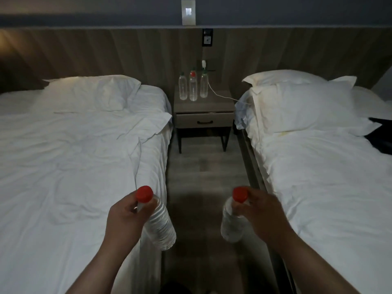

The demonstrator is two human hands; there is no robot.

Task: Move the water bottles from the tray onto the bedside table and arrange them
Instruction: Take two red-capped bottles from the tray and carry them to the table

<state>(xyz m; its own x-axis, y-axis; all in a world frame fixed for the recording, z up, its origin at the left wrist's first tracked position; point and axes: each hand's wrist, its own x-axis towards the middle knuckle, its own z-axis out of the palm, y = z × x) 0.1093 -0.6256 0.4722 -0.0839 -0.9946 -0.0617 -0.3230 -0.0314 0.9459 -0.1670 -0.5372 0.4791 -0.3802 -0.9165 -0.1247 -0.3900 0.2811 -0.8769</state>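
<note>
- Two bottles, gripped at the necks: left bottle [159,224] in my left hand [125,219], right bottle [230,224] in my right hand [262,217].
- At 12 o'clock, well apart, stands the counter [214,103]; neither hand is nearer.

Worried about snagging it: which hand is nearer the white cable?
Right. The right hand is well short of the cable, on its side; the left hand, across the aisle.

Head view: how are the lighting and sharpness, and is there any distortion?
Head view: dim overall, corners darkest; white sheets brightest; wall switch plate glares; wide-angle bows the headboard; table bottles soft, distant; left hand and right hand with held bottles sharper.
</note>
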